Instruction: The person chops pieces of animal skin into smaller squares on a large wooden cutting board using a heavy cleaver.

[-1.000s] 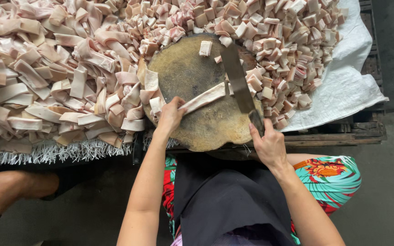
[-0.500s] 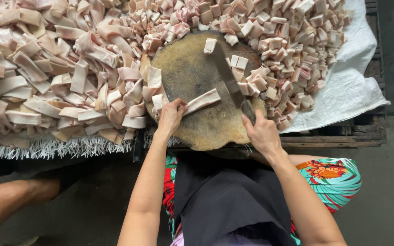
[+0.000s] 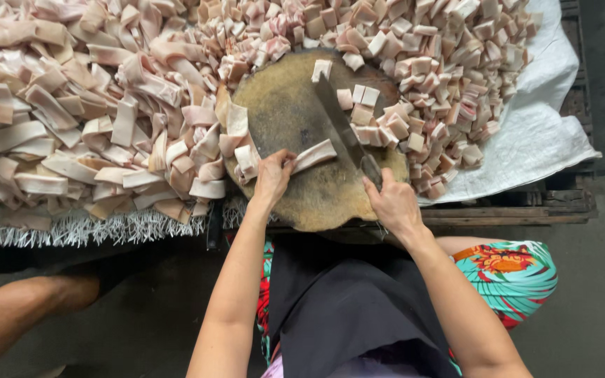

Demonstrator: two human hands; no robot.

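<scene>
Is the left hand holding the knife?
No, the left hand presses a strip of meat on the round board, while the right hand grips the knife.

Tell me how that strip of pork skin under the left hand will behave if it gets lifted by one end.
The strip is long and thin, so it would probably droop rather than stay straight. Its pale fatty surface looks moist, so it may slip from the left hand. It looks light, like the many strips heaped beside the round chopping block.
</scene>
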